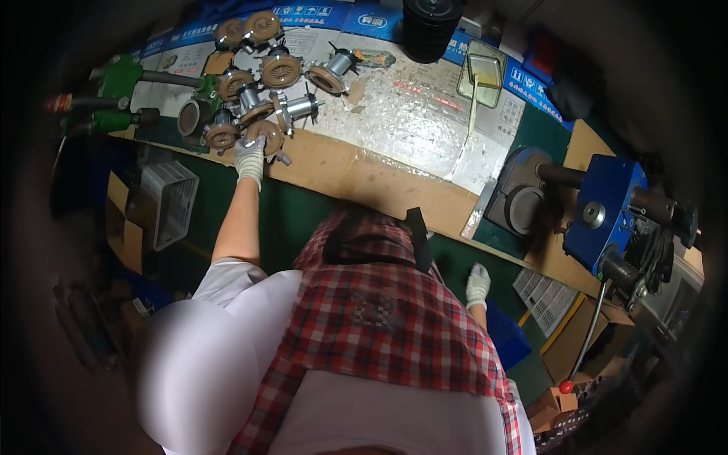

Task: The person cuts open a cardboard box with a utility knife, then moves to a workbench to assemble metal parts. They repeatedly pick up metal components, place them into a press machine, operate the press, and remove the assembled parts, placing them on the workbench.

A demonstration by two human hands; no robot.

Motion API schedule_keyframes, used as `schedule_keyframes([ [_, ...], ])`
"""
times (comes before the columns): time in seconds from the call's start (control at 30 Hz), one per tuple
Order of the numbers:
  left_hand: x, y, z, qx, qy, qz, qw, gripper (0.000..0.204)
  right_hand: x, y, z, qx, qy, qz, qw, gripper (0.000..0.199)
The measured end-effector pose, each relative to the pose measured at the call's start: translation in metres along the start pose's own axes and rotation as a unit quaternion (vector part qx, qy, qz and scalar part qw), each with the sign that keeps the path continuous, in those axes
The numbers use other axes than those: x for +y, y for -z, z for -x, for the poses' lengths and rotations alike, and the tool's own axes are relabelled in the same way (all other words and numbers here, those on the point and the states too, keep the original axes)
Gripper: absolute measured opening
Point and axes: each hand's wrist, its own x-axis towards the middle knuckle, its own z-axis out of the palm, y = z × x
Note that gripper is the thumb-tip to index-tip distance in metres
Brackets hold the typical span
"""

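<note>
My left hand (249, 159), in a pale knit work glove, reaches to the near left edge of the bench. Its fingers are closed on the rim of a small motor with a brown vented round housing (267, 135); the fingertips are partly hidden. Several similar motors are crowded around and behind it, among them a silver-bodied one (301, 106) and a motor lying on its side (331, 76). Away from the bench, my right hand (478, 283), also gloved, hangs low at my right side near a blue bin (504, 334). Its fingers look stretched out and hold nothing visible.
Flattened cardboard (394, 114) covers the bench. A shallow tray (485, 72) with yellowish contents and a brush-like handle lies at the back right. Green clamp-like fixture (121, 80) stands left; a blue lever press (603, 212) stands right. A grey crate (171, 201) sits below left.
</note>
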Motion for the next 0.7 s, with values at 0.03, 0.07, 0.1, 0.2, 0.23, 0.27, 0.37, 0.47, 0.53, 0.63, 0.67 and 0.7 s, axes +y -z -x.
schedule_keyframes([
  [0.03, -0.005, 0.004, 0.01, 0.034, -0.024, 0.003, 0.999, 0.064, -0.039, -0.006, 0.005, -0.031, 0.037, -0.007, 0.999, 0.039],
  [0.07, -0.012, 0.008, 0.023, 0.067, -0.05, 0.008, 0.997, 0.061, -0.081, -0.011, 0.007, -0.076, 0.06, 0.029, 0.995, 0.04],
  [0.1, -0.015, 0.015, 0.04, 0.101, -0.074, 0.015, 0.992, 0.059, -0.122, -0.016, 0.003, -0.121, 0.084, 0.065, 0.987, 0.042],
  [0.2, 0.026, 0.025, 0.1, 0.003, -0.097, 0.054, 0.994, 0.058, -0.211, -0.031, -0.011, -0.177, 0.17, 0.068, 0.967, 0.045],
  [0.23, 0.023, 0.02, 0.112, -0.016, -0.192, 0.054, 0.98, 0.056, -0.246, -0.03, -0.021, -0.183, 0.167, 0.065, 0.967, 0.045],
  [0.27, 0.036, 0.016, 0.13, -0.057, -0.247, 0.073, 0.965, 0.054, -0.281, -0.03, -0.035, -0.12, 0.182, 0.063, 0.974, 0.045],
  [0.37, 0.093, -0.001, 0.156, -0.189, -0.447, -0.093, 0.869, 0.053, -0.354, -0.03, -0.098, 0.073, 0.254, 0.04, 0.964, 0.042],
  [0.47, 0.121, -0.062, 0.159, -0.287, -0.56, -0.291, 0.721, 0.044, -0.387, -0.044, -0.167, 0.189, 0.296, 0.075, 0.934, 0.039],
  [0.53, 0.123, -0.106, 0.163, -0.322, -0.609, -0.362, 0.628, 0.049, -0.42, -0.044, -0.183, 0.175, 0.222, 0.173, 0.943, 0.039],
  [0.63, 0.106, -0.146, 0.183, -0.356, -0.642, -0.345, 0.585, 0.045, -0.429, -0.054, -0.205, 0.138, 0.162, 0.212, 0.954, 0.04],
  [0.67, 0.09, -0.161, 0.191, -0.323, -0.673, -0.329, 0.579, 0.043, -0.424, -0.056, -0.21, 0.157, 0.172, 0.177, 0.956, 0.04],
  [0.7, 0.081, -0.158, 0.201, -0.275, -0.706, -0.307, 0.576, 0.041, -0.422, -0.054, -0.201, 0.144, 0.187, 0.125, 0.964, 0.037],
])
